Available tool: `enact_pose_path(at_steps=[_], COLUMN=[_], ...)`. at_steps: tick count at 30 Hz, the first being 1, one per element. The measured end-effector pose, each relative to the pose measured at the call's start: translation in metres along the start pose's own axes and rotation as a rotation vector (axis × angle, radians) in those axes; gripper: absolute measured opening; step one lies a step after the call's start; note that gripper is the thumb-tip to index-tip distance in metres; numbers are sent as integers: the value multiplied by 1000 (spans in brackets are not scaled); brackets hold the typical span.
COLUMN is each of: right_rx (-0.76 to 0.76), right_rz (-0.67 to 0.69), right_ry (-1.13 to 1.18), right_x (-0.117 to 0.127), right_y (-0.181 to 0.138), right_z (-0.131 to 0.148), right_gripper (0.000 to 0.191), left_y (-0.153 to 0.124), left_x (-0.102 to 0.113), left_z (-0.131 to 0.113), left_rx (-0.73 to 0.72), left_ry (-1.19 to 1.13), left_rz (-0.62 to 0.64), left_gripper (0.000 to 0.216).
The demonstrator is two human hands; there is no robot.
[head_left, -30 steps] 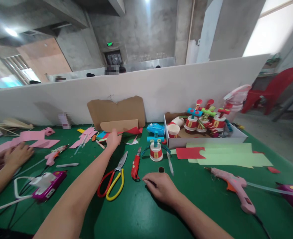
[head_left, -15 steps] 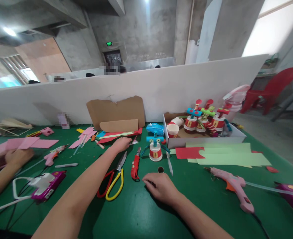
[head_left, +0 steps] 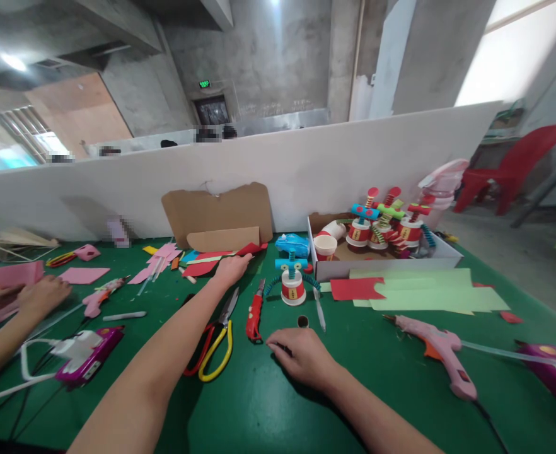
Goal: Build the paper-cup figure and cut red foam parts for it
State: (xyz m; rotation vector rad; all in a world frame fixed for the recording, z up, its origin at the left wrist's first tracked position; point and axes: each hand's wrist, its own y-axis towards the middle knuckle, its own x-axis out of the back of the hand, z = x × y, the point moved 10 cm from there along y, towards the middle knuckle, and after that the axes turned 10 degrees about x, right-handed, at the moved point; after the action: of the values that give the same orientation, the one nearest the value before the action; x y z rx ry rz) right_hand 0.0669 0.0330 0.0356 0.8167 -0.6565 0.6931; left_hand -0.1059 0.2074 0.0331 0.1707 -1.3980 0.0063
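My left hand reaches to the back of the table and pinches the edge of a piece of red paper, lifting it off a small pile of coloured paper. Closer to me, my right hand rests on the green table with curled fingers; what is in them, if anything, is hidden. Just behind its knuckles shows the open end of a small brown tube. Between my arms lie scissors with red and yellow handles and a red utility knife. A paper-cup figure with blue coiled arms stands beyond.
A white box holds several similar figures and a paper cup. Pale green paper, a white pen and a pink glue gun lie right. At left, another person's hands handle pink paper near a power strip.
My left hand has closed on the red paper and raised its edge. My right hand stays put. The other person's hands have shifted with the pink paper.
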Motion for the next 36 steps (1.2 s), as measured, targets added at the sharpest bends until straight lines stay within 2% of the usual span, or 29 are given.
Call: enact_pose_path(at_steps=[5, 7, 9, 12, 14, 17, 20, 22, 25, 28, 30, 34, 36], right_rx=[-5, -5, -3, 0, -2, -3, 0, 4, 7, 1, 5, 14, 5], right_rz=[7, 2, -6, -17, -24, -37, -82, -143, -233, -264, -262, -269, -287], right_ry=[-1, 11, 25, 44, 59, 82, 94, 92, 87, 86, 89, 105, 114], right_x=[1, 2, 3, 3, 3, 4, 11, 19, 30, 33, 32, 33, 34], right_y=[0, 0, 1, 1, 1, 1, 0, 0, -2, -4, -5, -5, -6], right_z=[0, 0, 1, 1, 0, -2, -5, -7, -10, -12, -10, -7, -9], right_gripper=[20, 20, 21, 22, 22, 22, 22, 22, 23, 22, 21, 22, 22], left_y=[-16, -28, -40, -60, -75, -100, -130, -153, -187, -212, -217, -214, -218], left_x=[21, 36, 47, 46, 46, 56, 66, 67, 56, 48, 48, 57, 59], left_z=[3, 11, 26, 48, 54, 55, 48, 39, 13, -11, -16, -9, -14], left_rx=[43, 72, 141, 262, 288, 268, 229, 211, 164, 98, 83, 121, 86], left_ry=[-63, -243, -519, -982, -1241, -1429, -1466, -1438, -1350, -1291, -1289, -1305, -1285], left_rz=[-109, -203, -258, -215, -168, -92, 32, 158, 415, 583, 615, 566, 600], left_gripper=[38, 36, 36, 38, 35, 36, 37, 35, 36, 34, 33, 31, 30])
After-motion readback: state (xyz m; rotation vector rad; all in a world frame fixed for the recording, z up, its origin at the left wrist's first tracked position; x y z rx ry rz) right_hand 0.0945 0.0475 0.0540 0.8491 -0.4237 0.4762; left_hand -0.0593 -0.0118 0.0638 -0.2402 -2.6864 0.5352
